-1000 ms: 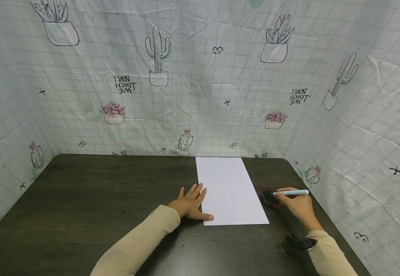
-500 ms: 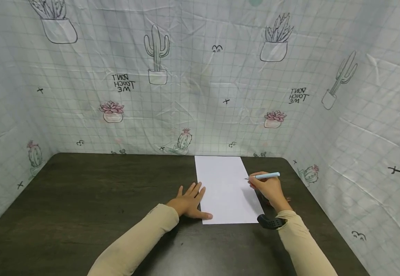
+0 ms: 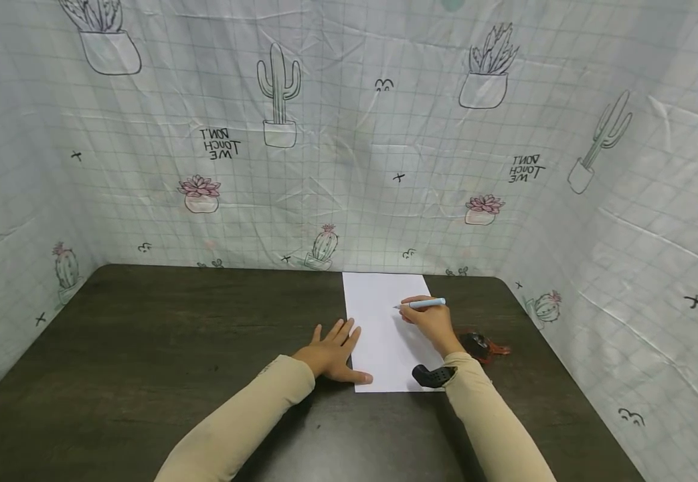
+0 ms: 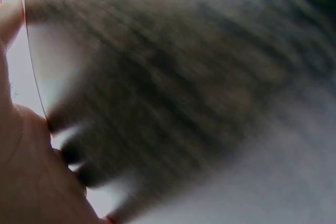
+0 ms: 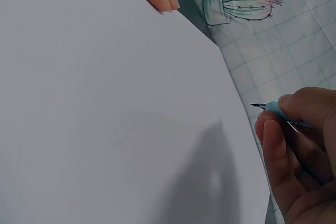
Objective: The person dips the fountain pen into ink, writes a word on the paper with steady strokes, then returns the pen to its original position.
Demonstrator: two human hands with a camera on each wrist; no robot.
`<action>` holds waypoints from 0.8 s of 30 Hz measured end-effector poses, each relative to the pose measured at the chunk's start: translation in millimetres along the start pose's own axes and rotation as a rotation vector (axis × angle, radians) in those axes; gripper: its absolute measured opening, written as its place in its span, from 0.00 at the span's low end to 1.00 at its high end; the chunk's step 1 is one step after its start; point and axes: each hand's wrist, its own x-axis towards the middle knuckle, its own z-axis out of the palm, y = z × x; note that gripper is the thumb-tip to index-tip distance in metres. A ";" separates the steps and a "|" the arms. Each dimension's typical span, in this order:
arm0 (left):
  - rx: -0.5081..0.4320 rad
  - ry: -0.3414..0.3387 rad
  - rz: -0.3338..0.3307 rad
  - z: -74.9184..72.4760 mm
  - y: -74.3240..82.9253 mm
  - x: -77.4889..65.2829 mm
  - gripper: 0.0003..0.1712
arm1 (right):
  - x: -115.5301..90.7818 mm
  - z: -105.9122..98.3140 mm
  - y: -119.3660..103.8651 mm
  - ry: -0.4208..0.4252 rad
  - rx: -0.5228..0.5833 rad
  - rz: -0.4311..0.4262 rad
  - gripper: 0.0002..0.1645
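A white sheet of paper (image 3: 375, 345) lies on the dark table. My left hand (image 3: 330, 355) rests spread on its left edge, thumb and fingertips on the paper. In the left wrist view, part of that hand (image 4: 31, 166) shows at the left, with a blurred dark band across the rest. My right hand (image 3: 433, 325) is over the paper's right half and pinches a slim light blue pen (image 3: 428, 303), tip pointing left. The right wrist view shows the pen's dark pointed tip (image 5: 257, 105) beyond my fingers, above the sheet. No marks show on the paper.
Right of the paper lies a black, rounded thing with red-orange parts (image 3: 478, 347), partly behind my right forearm. A black wristband (image 3: 433, 376) is on my right wrist. A white sheet printed with cacti (image 3: 349, 167) hangs at the back and both sides of the table (image 3: 144, 348).
My right hand has carried the pen left, from the black and red thing to above the paper. My left hand has stayed on the paper's left edge.
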 end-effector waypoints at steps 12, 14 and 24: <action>0.006 0.017 -0.004 10.1 -7.8 13.4 0.62 | 10.0 16.5 -2.4 -0.001 -0.160 -0.008 0.11; 0.010 0.019 -0.002 13.8 -11.0 17.9 0.63 | 12.4 19.1 -1.6 0.004 -0.182 -0.002 0.10; -0.004 0.013 -0.001 12.7 -10.6 17.1 0.63 | 18.4 27.7 -2.3 0.023 -0.273 -0.020 0.07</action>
